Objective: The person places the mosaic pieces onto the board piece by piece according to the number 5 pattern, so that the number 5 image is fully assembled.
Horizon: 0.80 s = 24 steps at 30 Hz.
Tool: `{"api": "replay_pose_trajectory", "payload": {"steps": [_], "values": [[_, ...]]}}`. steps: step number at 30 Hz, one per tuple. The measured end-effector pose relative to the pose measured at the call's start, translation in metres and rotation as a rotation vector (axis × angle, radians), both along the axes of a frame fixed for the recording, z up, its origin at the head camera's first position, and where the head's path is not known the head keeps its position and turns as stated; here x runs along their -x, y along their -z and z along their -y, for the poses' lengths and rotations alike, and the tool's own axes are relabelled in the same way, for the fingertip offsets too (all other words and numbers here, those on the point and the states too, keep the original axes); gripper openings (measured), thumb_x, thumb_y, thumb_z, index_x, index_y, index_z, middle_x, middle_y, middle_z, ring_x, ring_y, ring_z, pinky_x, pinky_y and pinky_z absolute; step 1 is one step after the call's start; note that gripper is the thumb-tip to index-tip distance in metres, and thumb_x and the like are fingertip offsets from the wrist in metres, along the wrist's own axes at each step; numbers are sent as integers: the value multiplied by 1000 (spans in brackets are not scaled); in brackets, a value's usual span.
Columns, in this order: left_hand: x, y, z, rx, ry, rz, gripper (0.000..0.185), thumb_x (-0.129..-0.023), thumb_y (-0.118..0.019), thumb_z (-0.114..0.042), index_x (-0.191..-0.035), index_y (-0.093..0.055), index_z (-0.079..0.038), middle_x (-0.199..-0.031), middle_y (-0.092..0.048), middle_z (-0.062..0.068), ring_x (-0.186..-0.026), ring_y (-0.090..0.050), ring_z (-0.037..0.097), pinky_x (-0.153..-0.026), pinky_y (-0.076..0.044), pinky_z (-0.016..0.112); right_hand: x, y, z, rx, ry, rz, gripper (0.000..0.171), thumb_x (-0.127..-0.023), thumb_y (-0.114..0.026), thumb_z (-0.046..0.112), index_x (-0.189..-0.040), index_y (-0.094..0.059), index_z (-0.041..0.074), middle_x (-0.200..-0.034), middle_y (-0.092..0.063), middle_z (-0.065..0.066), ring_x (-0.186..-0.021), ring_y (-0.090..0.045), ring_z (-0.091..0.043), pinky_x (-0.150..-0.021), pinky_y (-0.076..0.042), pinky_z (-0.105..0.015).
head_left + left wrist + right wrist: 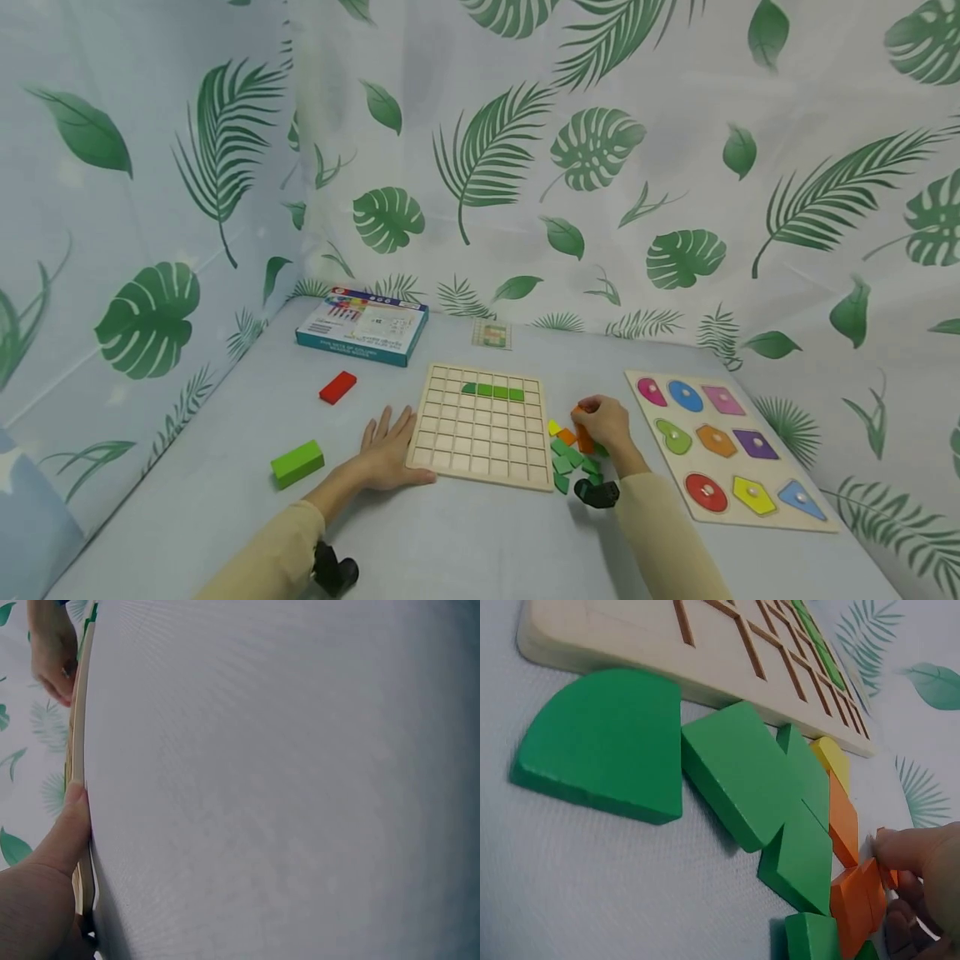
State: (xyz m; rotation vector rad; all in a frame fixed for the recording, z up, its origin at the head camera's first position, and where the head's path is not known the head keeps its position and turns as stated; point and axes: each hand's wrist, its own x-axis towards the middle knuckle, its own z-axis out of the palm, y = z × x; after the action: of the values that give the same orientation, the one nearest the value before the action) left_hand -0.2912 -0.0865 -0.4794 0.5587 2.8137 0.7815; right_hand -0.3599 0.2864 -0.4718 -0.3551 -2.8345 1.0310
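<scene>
The wooden grid board [480, 450] lies on the table with a short row of green pieces [501, 392] in its upper part. My left hand [390, 454] rests flat at its left corner, fingers spread and the thumb along the front edge. In the left wrist view the thumb [66, 832] presses against the board's side. Right of the board, my right hand [606, 423] pinches an orange block [887, 870] over the loose pieces. Other orange blocks [851, 900] lie just under the fingertips, beside green blocks [735, 769] and a yellow piece [831, 759].
A red block [338, 387] and a light green block [297, 463] lie to the left. The puzzle box [363, 327] stands at the back, near a small pattern card [492, 334]. A knobbed shape board [731, 450] lies at the right.
</scene>
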Motion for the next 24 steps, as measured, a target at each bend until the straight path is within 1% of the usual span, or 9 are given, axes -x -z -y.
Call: {"api": "replay_pose_trajectory", "payload": {"steps": [3, 6, 10, 11, 14, 18, 21, 24], "values": [[1, 1, 1, -14, 5, -2, 105, -77, -71, -52, -146, -18, 7, -153, -12, 24, -139, 6, 45, -108, 5, 58, 2, 0, 2, 13, -17, -13, 29, -87, -66, 17, -109, -63, 0, -101, -61, -17, -85, -54, -28, -78, -50, -38], [1, 2, 2, -10, 1, -2, 106, -76, -71, -53, -147, -18, 7, -153, -13, 24, -139, 6, 44, -108, 5, 57, 2, -2, 7, 39, -61, -43, 30, -87, -64, 18, -112, -63, 1, -105, -61, -17, -88, -54, -29, -81, -49, -39], [5, 9, 2, 25, -16, 6, 108, -77, -69, -56, -148, -15, 3, -155, -10, 19, -140, 9, 41, -109, 6, 55, 3, -4, 14, 80, -123, -80, 30, -89, -64, 19, -113, -63, 1, -109, -61, -17, -95, -55, -30, -87, -47, -43], [6, 11, 2, 21, -19, 3, 108, -76, -70, -56, -148, -16, 3, -155, -10, 19, -140, 8, 41, -109, 6, 55, 3, -4, 17, 89, -133, -86, 30, -89, -64, 19, -113, -63, 2, -109, -61, -17, -96, -55, -30, -88, -47, -43], [9, 16, 2, 22, -27, -6, 108, -76, -69, -57, -149, -16, 2, -156, -9, 18, -140, 9, 40, -109, 6, 55, 5, -5, 25, 114, -175, -122, 30, -89, -65, 19, -114, -63, 2, -109, -62, -15, -98, -56, -29, -88, -47, -42], [11, 20, 2, 11, -28, -19, 109, -74, -70, -58, -149, -16, 2, -156, -10, 18, -140, 8, 40, -108, 5, 55, 7, -6, 40, 158, -253, -171, 31, -90, -66, 16, -116, -62, 0, -107, -63, -14, -98, -58, -28, -84, -48, -41], [11, 20, 1, 13, -22, -24, 108, -75, -70, -57, -149, -17, 2, -155, -11, 18, -140, 8, 40, -108, 5, 56, 8, -6, 51, 190, -297, -192, 31, -89, -66, 15, -116, -61, -1, -107, -63, -14, -97, -59, -28, -82, -49, -41], [8, 15, 1, 14, -13, -19, 107, -76, -69, -57, -149, -17, 2, -155, -10, 18, -140, 9, 40, -108, 6, 55, 9, -7, 62, 202, -320, -201, 29, -89, -66, 13, -115, -62, 0, -106, -63, -13, -97, -59, -28, -81, -50, -41]]}}
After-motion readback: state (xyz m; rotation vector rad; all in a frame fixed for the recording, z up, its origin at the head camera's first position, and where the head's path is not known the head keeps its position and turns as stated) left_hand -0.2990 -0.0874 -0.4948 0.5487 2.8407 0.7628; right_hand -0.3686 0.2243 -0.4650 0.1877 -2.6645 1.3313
